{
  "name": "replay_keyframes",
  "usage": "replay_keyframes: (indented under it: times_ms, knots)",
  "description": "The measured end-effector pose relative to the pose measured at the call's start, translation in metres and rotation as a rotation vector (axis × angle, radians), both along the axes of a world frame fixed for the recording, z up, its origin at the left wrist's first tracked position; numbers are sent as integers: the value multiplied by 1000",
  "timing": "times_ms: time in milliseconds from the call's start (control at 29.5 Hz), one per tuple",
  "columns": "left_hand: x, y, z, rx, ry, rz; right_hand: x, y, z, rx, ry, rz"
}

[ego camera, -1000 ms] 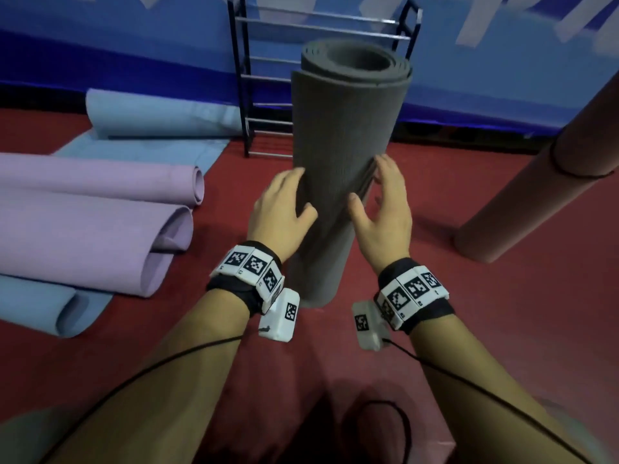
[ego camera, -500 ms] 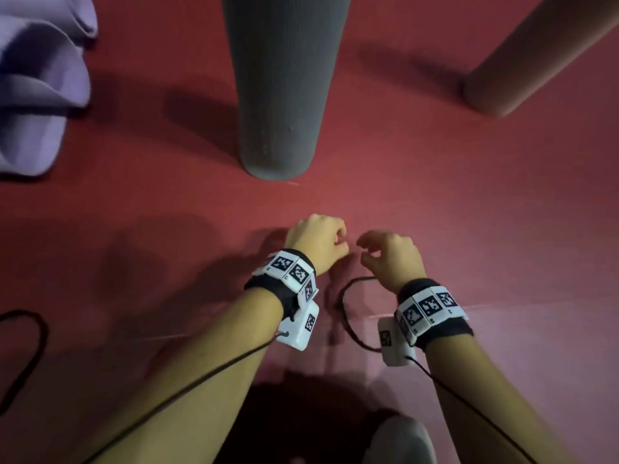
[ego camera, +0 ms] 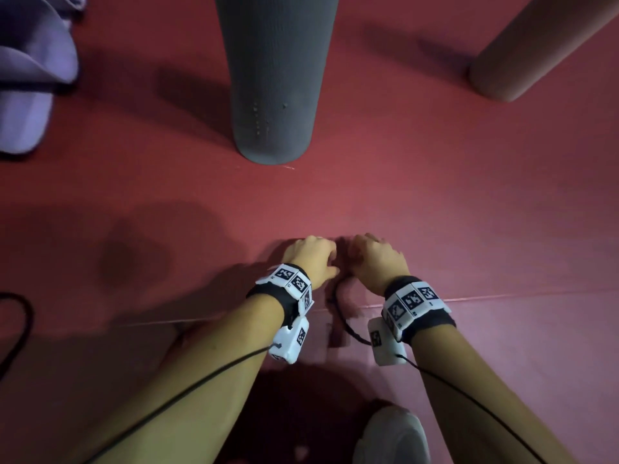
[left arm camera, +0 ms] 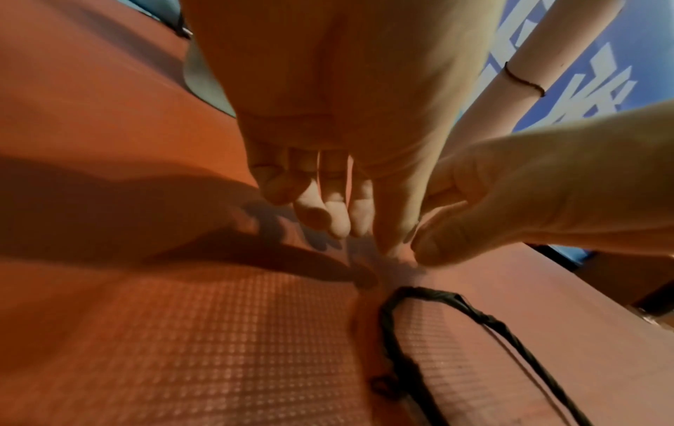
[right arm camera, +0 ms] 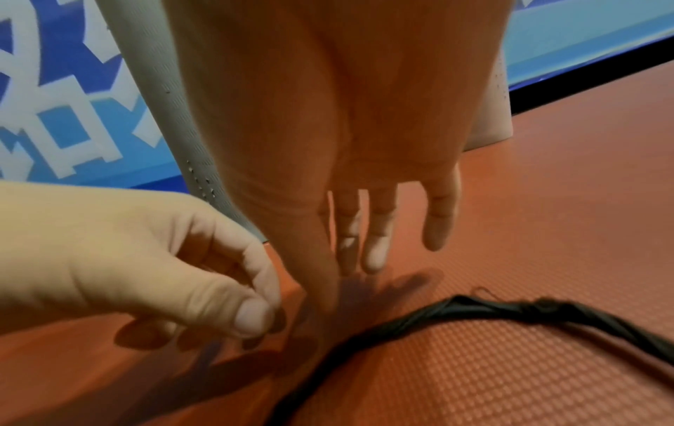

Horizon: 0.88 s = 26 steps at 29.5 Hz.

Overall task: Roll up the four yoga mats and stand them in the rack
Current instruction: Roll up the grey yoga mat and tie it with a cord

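— Fingers (left arm camera: pixel 339 219) of the left hand (ego camera: pixel 310 259) hang loosely bent over the red floor (ego camera: pixel 469 202), pinching nothing I can make out. The right hand (ego camera: pixel 376 261) curls its thumb and forefinger together just above the black cord loop (right arm camera: pixel 474 308), but whether they pinch it, I cannot tell.

— So where are the mats?

— One grey rolled mat (ego camera: pixel 274 78) stands upright on the floor ahead of both hands, untouched. A tan rolled mat (ego camera: pixel 536 45) leans at the upper right, with a thin black band around it in the left wrist view. Purple mats (ego camera: pixel 30 78) lie at the upper left, loosely rolled as far as their ends show.

— And the rack?

— Out of sight here. My judgement: two mats are rolled, none visibly racked, and the cord probably goes round the grey roll next. The purple ones likely need tightening and carrying over.
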State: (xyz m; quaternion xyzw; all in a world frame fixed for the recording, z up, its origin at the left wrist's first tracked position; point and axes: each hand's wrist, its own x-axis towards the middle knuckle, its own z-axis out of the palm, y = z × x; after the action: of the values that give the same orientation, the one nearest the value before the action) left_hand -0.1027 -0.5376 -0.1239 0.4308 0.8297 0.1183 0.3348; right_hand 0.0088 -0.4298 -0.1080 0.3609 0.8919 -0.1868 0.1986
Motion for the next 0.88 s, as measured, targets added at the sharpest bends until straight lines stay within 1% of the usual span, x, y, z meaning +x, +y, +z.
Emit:
replay_keyframes:
  times_ms: [68,102,170,237,305,373,475,577,679,882]
  knots:
    - [-1,3,2,17,-14,-3,-2,3,-1,19,-126,11]
    - [-1,4,2,17,-24,-3,-1,3,-4,23,-161,-4]
    - [3,6,-2,16,-39,-11,3,2,-11,34,-139,-11]
    - [10,5,-9,25,-30,-41,7,0,-15,10,-12,-5]
    - [14,3,-13,77,8,-34,9,-4,-14,-56,171,-57]
    - [10,0,-12,199,21,38,7,-3,-8,-73,324,-107]
    - [-8,4,7,381,45,128,2,11,12,-29,427,-117]
    - [-37,10,50,529,90,209,-13,31,44,17,522,-166]
    - [-66,21,103,660,136,247,-45,47,93,36,678,-218]
    - [-113,34,236,814,279,304,-104,71,236,50,880,-176]
